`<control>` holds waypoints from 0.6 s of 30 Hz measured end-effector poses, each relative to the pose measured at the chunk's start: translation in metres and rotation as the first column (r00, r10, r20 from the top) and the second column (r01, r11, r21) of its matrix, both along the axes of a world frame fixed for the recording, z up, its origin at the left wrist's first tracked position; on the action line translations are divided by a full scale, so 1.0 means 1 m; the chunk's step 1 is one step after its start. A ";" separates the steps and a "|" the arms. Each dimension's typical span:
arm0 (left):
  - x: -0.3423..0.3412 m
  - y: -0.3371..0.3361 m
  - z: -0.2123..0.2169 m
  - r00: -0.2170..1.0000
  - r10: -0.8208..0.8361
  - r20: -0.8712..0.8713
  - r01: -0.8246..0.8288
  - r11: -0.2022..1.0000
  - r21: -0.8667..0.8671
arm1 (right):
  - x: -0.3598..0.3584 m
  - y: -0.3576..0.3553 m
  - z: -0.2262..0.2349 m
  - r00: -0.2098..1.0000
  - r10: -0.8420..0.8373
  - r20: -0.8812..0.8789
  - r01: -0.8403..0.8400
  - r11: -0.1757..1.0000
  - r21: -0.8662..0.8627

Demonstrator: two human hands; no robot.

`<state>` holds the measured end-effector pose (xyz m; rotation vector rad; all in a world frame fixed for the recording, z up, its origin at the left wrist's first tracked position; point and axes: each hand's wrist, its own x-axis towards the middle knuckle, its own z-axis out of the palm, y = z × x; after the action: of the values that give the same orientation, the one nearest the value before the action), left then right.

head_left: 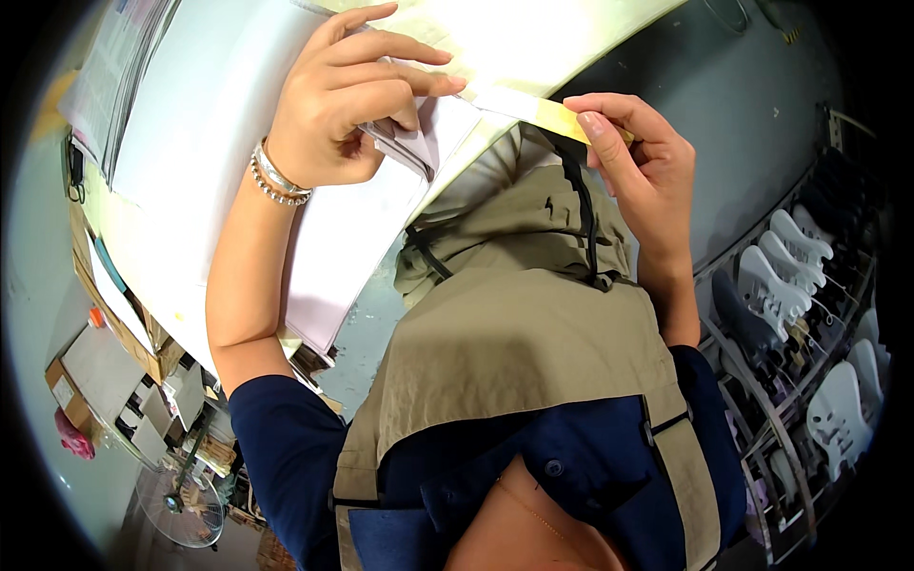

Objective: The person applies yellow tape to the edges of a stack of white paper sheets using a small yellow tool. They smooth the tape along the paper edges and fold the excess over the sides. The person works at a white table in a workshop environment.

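Yellow tape strip (557, 116) is pinched at its end between thumb and forefinger of the right hand (640, 157), whose other fingers are curled loosely behind it. From that grip the strip runs across toward the left hand (347, 100), where it meets a pale sheet edge. A small stack of white sheets (419, 143) is clasped by the left hand, thumb beneath and fingers stretched flat over the top. Silver bracelets (278, 181) are worn on that wrist. Beneath both hands a white tabletop (200, 124) is spread, with a khaki apron (519, 324) bunched just below the right hand. White guitar bodies (795, 285) are racked well beyond the right forearm.
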<state>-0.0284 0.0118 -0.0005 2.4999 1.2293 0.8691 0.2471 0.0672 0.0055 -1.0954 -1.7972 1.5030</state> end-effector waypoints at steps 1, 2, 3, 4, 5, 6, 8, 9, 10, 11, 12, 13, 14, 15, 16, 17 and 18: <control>-0.001 0.000 0.000 1.000 -0.009 0.000 0.009 1.000 0.003 | 0.000 0.000 0.000 1.000 -0.002 0.000 0.002 1.000 0.004; -0.001 0.000 0.000 1.000 -0.019 0.001 0.019 1.000 0.007 | 0.000 0.000 0.000 1.000 -0.005 0.001 0.005 1.000 0.008; -0.002 0.000 0.000 1.000 -0.027 0.007 0.027 1.000 0.015 | 0.000 0.000 0.000 1.000 -0.007 0.001 0.007 1.000 0.013; -0.003 0.000 -0.001 0.999 -0.035 0.013 0.035 0.999 0.022 | 0.000 0.000 0.000 1.000 -0.010 0.007 0.010 1.000 0.014; -0.004 0.000 -0.002 0.999 -0.044 0.020 0.043 0.999 0.028 | 0.000 0.001 0.000 1.000 -0.013 0.013 0.012 1.000 0.016; -0.004 0.000 -0.003 0.999 -0.046 0.014 0.046 0.998 0.034 | 0.001 0.001 0.000 1.000 -0.016 0.019 0.015 1.000 0.017; -0.006 -0.001 -0.003 0.999 -0.048 0.002 0.048 0.998 0.048 | 0.001 0.001 0.000 1.000 -0.019 0.009 0.018 1.000 0.018; -0.007 -0.001 -0.003 0.998 -0.054 0.009 0.054 0.998 0.042 | 0.001 0.001 0.000 1.000 -0.020 0.004 0.020 1.000 0.018; -0.008 -0.001 -0.002 0.998 -0.061 0.016 0.060 0.997 0.038 | 0.001 0.001 0.001 1.000 -0.020 0.003 0.020 1.000 0.022; -0.009 -0.001 -0.002 0.997 -0.067 0.024 0.066 0.997 0.033 | 0.000 0.000 0.003 1.000 -0.020 0.002 0.020 0.999 0.025; -0.009 -0.001 -0.002 0.997 -0.070 0.026 0.069 0.997 0.029 | -0.001 0.000 0.003 1.000 -0.020 0.000 0.020 0.999 0.028; -0.010 -0.001 -0.002 0.997 -0.072 0.028 0.072 0.997 0.025 | -0.002 0.000 0.004 1.000 -0.012 0.000 0.012 0.999 0.034; -0.010 -0.001 -0.002 0.997 -0.074 0.031 0.074 0.997 0.021 | -0.002 0.001 0.004 1.000 -0.004 0.000 0.004 0.999 0.039; -0.010 0.000 -0.002 0.996 -0.081 0.037 0.080 0.997 0.022 | -0.002 0.001 0.004 1.000 0.004 0.000 -0.004 0.999 0.045; -0.011 0.000 -0.003 0.995 -0.087 0.044 0.087 0.996 0.022 | -0.003 0.002 0.004 1.000 0.015 0.008 -0.015 0.998 0.065; -0.012 0.000 -0.004 0.994 -0.094 0.051 0.093 0.995 0.023 | -0.003 0.004 0.004 1.000 0.026 0.016 -0.027 0.996 0.085; -0.012 0.000 -0.005 0.994 -0.095 0.051 0.093 0.995 0.027 | -0.004 0.006 0.003 0.999 0.037 0.024 -0.039 0.994 0.105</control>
<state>-0.0408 0.0118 -0.0051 2.5144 1.0815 0.9252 0.2432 0.0731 0.0088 -1.0353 -1.8997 1.4058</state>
